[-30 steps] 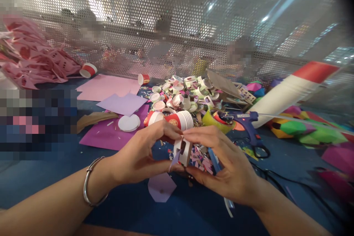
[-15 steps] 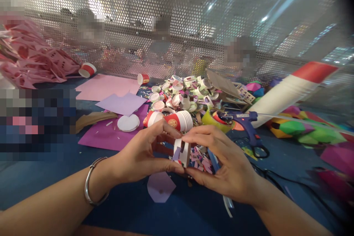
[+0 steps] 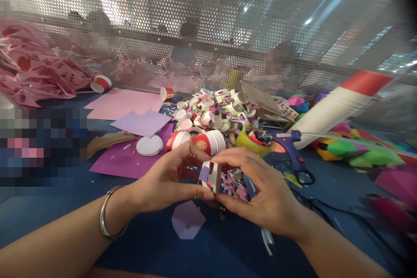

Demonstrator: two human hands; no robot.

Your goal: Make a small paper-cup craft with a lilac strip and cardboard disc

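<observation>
Between the fingertips of my left hand (image 3: 177, 173) and my right hand (image 3: 257, 182) is a small paper-cup piece (image 3: 209, 175), white with a purple patch and a dark slot in its side. Both hands pinch it from opposite sides, thumbs below and fingers above. Just beyond lie red and white paper cups (image 3: 210, 142), nested on their sides. Below my hands a purple paper polygon (image 3: 188, 220) rests on the blue table. Colored paper scraps (image 3: 235, 186) show past the piece, partly hidden by my right hand.
A heap of cut cup pieces (image 3: 211, 110) sits farther back. To the right are a blue glue gun (image 3: 291, 141) and a long stack of white cups (image 3: 335, 108). White paper discs (image 3: 150, 145) lie on purple sheets at left. Pink folded paper (image 3: 35, 65) is piled far left.
The cup piece has turned slightly in my fingers, so more of its purple patch faces me. Both hands still hold it, and the whole view has shifted a little.
</observation>
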